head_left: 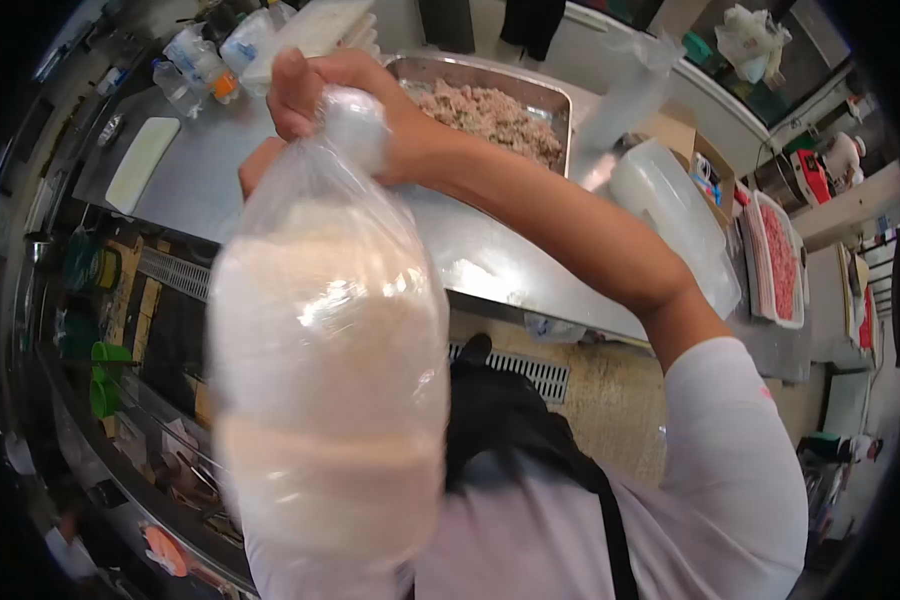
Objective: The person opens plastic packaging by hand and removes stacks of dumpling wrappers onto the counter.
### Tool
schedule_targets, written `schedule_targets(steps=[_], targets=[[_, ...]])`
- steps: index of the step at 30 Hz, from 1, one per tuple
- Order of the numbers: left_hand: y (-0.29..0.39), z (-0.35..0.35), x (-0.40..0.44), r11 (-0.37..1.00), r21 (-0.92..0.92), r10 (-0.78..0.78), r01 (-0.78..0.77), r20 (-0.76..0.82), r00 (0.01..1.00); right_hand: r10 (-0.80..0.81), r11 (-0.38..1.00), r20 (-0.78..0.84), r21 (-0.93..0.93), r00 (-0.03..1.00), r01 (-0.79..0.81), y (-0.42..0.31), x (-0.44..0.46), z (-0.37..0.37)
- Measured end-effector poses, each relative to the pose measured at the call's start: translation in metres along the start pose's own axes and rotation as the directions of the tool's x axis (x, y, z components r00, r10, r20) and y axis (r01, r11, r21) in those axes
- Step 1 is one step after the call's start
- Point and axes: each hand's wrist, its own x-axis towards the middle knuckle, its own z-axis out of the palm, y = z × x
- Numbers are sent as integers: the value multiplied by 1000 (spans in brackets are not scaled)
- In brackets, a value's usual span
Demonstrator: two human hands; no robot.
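A clear plastic bag (330,380) with pale, rounded contents hangs large in the left middle of the view, its surface shiny and partly blurred. At its gathered neck is my right hand (335,90), closed round the twisted plastic, with a white bunch of film by the wrist. Only a small part of my left hand (257,166) shows, just behind the bag's upper left edge; its fingers are hidden.
Behind the bag is a metal table (490,250). On it are a steel tray (568,130) of minced mixture, a white board (142,165), bottles (175,88) and a clear plastic container (670,215). A white tray of red meat (775,255) stands at the right.
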Motion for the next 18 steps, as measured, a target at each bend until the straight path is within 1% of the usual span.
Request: schedule_targets(steps=[1, 2, 4, 5, 6, 7, 8, 9, 10, 11, 12, 13, 14, 16, 17, 18], targets=[[-2, 2, 1, 1000, -20, 21, -20, 4, 1000, 217, 967, -67, -123, 974, -224, -2, -11, 1], [1, 5, 0, 998, -47, 34, -33, 10, 999, 415, 871, -142, -224, 899, -438, -3, -17, 4], [7, 9, -7, 990, -131, 55, -48, 46, 997, 437, 882, -132, -133, 890, -453, 20, -48, -11], [11, 15, -12, 983, -179, 63, -50, 68, 996, 411, 783, -172, -437, 895, -443, -1, -52, 1], [19, 20, -15, 980, -199, 27, 7, 167, 986, 269, 780, -121, -554, 955, -290, 14, -73, -8], [28, 26, -19, 973, -220, -6, 68, 269, 963, 325, 720, -216, -575, 921, -388, 15, -91, -13], [35, 39, -24, 962, -236, -58, 137, 314, 947, 365, 650, -311, -590, 878, -479, 12, -106, -19], [38, 51, -26, 947, -250, -103, 200, 355, 929, 380, 624, -340, -592, 860, -510, 15, -120, -27], [40, 60, -25, 950, -241, -108, 200, 348, 931, 394, 593, -375, -594, 839, -544, 20, -134, -36], [42, 68, -23, 933, -216, -170, 287, 438, 883, 385, 607, -407, -565, 829, -559, 27, -144, -44], [42, 75, -21, 909, -186, -228, 373, 527, 818, 332, 615, -453, -561, 828, -553, 37, -152, -50], [42, 81, -21, 908, -183, -233, 378, 531, 815, 281, 625, -502, -551, 818, -553, 45, -159, -52], [38, 86, -19, 897, -164, -269, 410, 532, 802, 287, 628, -501, -546, 817, -555, 52, -162, -59], [37, 100, -21, 879, -148, -311, 453, 542, 781, 317, 548, -610, -507, 726, -665, 60, -169, -71], [34, 107, -20, 858, -140, -344, 493, 557, 756, 326, 549, -604, -505, 727, -666, 64, -172, -75], [30, 114, -24, 835, -129, -379, 536, 571, 728, 308, 490, -656, -512, 689, -706, 67, -171, -77]])
